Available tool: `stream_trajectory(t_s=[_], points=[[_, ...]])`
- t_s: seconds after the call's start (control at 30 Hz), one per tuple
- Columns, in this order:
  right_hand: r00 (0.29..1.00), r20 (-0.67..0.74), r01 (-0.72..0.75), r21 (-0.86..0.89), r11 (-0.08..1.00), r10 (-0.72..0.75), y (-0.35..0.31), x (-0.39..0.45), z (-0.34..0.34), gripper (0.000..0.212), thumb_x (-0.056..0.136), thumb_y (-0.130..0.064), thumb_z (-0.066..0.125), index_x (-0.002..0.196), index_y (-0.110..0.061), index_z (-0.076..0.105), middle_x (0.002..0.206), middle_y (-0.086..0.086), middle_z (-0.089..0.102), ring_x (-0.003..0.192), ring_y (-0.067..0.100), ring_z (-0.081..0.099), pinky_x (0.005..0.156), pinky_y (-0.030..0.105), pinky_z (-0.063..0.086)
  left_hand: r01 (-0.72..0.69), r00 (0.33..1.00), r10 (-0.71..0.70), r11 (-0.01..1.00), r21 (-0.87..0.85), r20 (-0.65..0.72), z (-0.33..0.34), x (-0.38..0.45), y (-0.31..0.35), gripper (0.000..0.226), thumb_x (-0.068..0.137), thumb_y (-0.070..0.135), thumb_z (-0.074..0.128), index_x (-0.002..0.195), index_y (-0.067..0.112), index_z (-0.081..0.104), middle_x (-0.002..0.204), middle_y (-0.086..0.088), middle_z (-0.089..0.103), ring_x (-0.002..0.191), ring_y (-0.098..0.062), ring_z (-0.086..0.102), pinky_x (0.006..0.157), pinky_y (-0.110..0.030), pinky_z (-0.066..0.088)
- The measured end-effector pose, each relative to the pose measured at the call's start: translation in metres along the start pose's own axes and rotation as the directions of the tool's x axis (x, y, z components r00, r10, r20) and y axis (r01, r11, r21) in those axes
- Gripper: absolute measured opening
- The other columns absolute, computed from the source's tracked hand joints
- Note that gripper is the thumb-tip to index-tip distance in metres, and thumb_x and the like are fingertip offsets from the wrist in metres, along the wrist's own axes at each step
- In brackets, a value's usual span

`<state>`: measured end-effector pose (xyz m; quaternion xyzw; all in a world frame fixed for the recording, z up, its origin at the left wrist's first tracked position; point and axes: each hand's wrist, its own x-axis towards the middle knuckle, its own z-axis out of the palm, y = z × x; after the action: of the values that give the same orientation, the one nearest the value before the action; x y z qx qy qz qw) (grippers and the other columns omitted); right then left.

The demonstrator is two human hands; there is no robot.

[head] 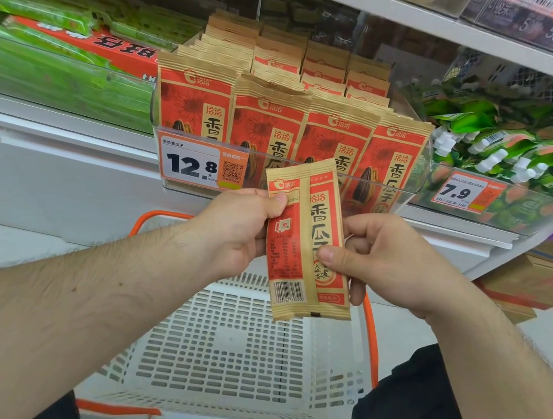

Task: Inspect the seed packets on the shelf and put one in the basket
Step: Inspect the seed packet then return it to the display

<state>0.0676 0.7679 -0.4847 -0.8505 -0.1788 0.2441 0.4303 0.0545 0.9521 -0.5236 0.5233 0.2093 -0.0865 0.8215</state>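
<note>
I hold one red and tan seed packet upright in front of me, its back with the barcode facing me. My left hand pinches its upper left edge with the thumb. My right hand grips its right side, thumb on the front. The packet hangs above the white basket with orange trim, which holds nothing. On the shelf behind stand several rows of identical seed packets in a clear tray.
A price tag reading 12.8 is on the tray front. Green packages fill the shelf at left. Green pouches with white caps lie at right behind a 7.9 tag. Cardboard boxes sit low right.
</note>
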Motion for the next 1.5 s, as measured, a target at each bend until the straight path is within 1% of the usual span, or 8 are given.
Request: stream_trajectory(t_s=[0.37,0.63,0.83,0.97,1.1,1.23,1.3,1.5], points=[[0.996,0.086,0.037,-0.063,0.997,-0.032,-0.003,-0.004,-0.001,0.037,0.086,-0.015,0.076,0.117,-0.027,0.062,0.072,0.013,0.073,0.046,0.017,0.058,0.045,0.028,0.048,0.022,1.000,-0.022,1.000,-0.015,-0.007,-0.001,0.002,-0.001,0.017,0.102,0.018,0.053,0.106,0.011,0.068,0.077,-0.003,0.075,0.060,-0.012,0.070,0.051,-0.026,0.055],[0.989,0.145,0.062,-0.169,0.984,-0.038,-0.008,-0.007,0.003,0.076,0.080,0.000,0.079,0.137,-0.034,0.042,0.071,0.001,0.073,0.053,0.013,0.061,0.046,0.026,0.049,0.009,1.000,-0.009,1.000,0.023,-0.009,-0.003,0.002,-0.002,0.014,0.101,0.021,0.057,0.105,0.013,0.068,0.075,0.002,0.075,0.065,-0.011,0.069,0.052,-0.027,0.055],[0.987,0.162,0.049,-0.275,0.960,-0.004,-0.011,-0.008,0.008,0.080,0.079,-0.003,0.079,0.138,-0.039,0.040,0.070,0.002,0.072,0.052,0.013,0.062,0.047,0.032,0.053,-0.092,0.994,0.100,0.984,0.153,-0.043,0.000,0.000,-0.008,0.024,0.094,0.029,0.067,0.089,0.017,0.048,0.083,-0.002,0.071,0.072,-0.014,0.069,0.063,-0.037,0.061],[0.981,0.195,0.081,-0.291,0.953,-0.024,-0.012,-0.009,0.010,0.077,0.078,-0.006,0.081,0.134,-0.038,0.040,0.070,-0.004,0.072,0.051,0.011,0.064,0.046,0.035,0.054,-0.089,0.993,0.076,0.985,0.151,0.089,0.003,-0.008,-0.005,0.030,0.090,0.043,0.069,0.098,0.016,0.057,0.074,0.003,0.070,0.072,-0.014,0.069,0.079,-0.045,0.059],[0.976,0.213,0.100,-0.279,0.955,-0.040,-0.014,-0.009,0.013,0.076,0.079,-0.017,0.084,0.136,-0.040,0.039,0.065,-0.002,0.070,0.052,0.015,0.063,0.046,0.030,0.052,-0.090,0.989,0.072,0.986,0.139,0.130,0.005,-0.010,-0.004,0.025,0.087,0.029,0.073,0.095,0.015,0.053,0.066,0.002,0.066,0.063,-0.013,0.067,0.080,-0.047,0.057],[0.991,0.098,0.109,-0.163,0.981,-0.094,-0.012,-0.009,0.009,0.024,0.083,-0.055,0.055,0.101,-0.042,0.064,0.057,0.003,0.064,0.043,0.016,0.058,0.048,0.032,0.048,-0.131,0.979,0.099,0.975,0.178,0.181,0.002,-0.009,-0.006,0.024,0.083,0.020,0.075,0.078,0.020,0.052,0.067,0.002,0.064,0.068,-0.018,0.061,0.075,-0.043,0.052],[0.994,-0.014,0.105,-0.090,0.990,-0.107,-0.008,-0.006,0.008,0.035,0.089,-0.061,0.043,0.075,-0.039,0.067,0.057,0.005,0.065,0.042,0.019,0.057,0.051,0.032,0.046,-0.163,0.968,0.114,0.964,0.212,0.225,0.003,-0.010,-0.008,0.029,0.081,0.019,0.077,0.072,0.021,0.050,0.069,0.001,0.065,0.070,-0.018,0.061,0.073,-0.040,0.051],[0.983,-0.157,0.102,0.011,0.995,-0.099,0.000,0.004,0.008,0.036,0.104,-0.019,0.048,0.070,-0.018,0.061,0.056,0.006,0.064,0.041,0.023,0.057,0.051,0.031,0.044,-0.209,0.950,0.127,0.938,0.276,0.286,0.006,-0.013,-0.013,0.026,0.078,0.013,0.080,0.074,0.017,0.055,0.069,-0.001,0.064,0.069,-0.019,0.059,0.072,-0.036,0.048]])
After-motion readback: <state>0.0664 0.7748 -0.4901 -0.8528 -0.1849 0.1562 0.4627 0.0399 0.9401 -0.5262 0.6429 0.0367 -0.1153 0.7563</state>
